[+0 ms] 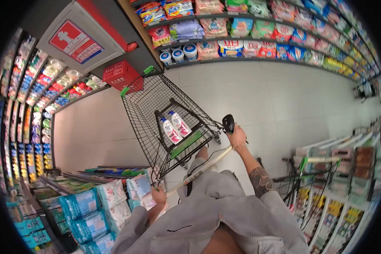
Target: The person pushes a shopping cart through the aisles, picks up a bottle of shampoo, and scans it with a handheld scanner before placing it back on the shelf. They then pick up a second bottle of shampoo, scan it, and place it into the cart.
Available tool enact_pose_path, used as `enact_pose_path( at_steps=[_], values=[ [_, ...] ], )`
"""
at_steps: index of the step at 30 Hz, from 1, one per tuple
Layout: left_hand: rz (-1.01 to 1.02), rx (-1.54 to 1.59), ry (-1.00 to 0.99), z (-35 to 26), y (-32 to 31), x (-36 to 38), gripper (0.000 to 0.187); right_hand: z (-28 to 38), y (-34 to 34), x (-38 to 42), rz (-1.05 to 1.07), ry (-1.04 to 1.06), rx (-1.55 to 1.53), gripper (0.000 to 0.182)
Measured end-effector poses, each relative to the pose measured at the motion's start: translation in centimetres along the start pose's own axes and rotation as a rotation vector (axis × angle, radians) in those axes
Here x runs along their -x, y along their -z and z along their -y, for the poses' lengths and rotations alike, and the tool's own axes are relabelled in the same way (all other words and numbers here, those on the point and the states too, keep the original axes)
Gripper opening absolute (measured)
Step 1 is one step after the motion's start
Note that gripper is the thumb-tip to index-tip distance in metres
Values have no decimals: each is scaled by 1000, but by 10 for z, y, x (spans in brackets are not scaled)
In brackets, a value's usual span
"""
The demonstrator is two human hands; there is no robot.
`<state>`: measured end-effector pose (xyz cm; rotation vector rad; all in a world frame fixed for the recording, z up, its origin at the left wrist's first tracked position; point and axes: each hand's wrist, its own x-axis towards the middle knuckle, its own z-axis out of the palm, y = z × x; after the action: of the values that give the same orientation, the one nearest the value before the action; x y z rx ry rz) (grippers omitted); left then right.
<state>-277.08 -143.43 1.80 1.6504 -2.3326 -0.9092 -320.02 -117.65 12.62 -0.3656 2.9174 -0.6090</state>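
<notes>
A black wire shopping cart (138,123) stands in front of me, angled up and to the left. My right hand (237,136) is closed at the right end of its pale handlebar (213,164), beside a black rounded piece (228,123). At the left end, my left hand (158,195) is closed too, close to the cart's rear corner; its fingers are partly hidden. Two white bottles with blue tops and pink lower labels lie side by side inside the cart: one bottle (171,131) on the left, another bottle (180,123) on the right. A green panel (187,144) sits at the cart's near end.
Beyond the cart's front are a red box (122,75) and a pillar with a red-and-white sign (76,41). Shelves of bagged detergent (249,27) curve across the back. Blue packs (86,216) hang at lower left. Another cart (321,163) is at right.
</notes>
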Motion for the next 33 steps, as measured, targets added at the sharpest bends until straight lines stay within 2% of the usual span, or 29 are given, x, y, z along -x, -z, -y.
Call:
enact_pose_path(
  at_steps=[3,4,5,7,11,17,22,27,29,33],
  values=[
    [-21,28,37,-24,-3,-10,23,14,-3,-40,40,6,-1,57],
    [18,114,109,-71,16,-11,23,18,-4,-55,47,39,29,57],
    [26,159,141,-72,10,-21,23,28,-12,-61,20,34,10,54],
    [-46,24,140,-90,4,-31,20,37,-16,-95,32,69,8,51],
    [3,56,304,-143,-3,-43,16,25,-26,-159,65,72,-115,39],
    [-105,228,320,-206,-10,-55,15,53,-5,-233,130,70,-97,37],
    [-127,231,413,-252,-21,-67,15,65,-1,-295,180,80,-105,34],
    [-169,245,505,-291,-43,-73,14,73,0,-347,197,213,-74,37],
    [-208,260,485,-303,-55,-71,14,71,-2,-368,171,240,-63,38],
    [-242,240,554,-351,-75,-70,12,68,11,-415,246,288,-27,39]
  ],
)
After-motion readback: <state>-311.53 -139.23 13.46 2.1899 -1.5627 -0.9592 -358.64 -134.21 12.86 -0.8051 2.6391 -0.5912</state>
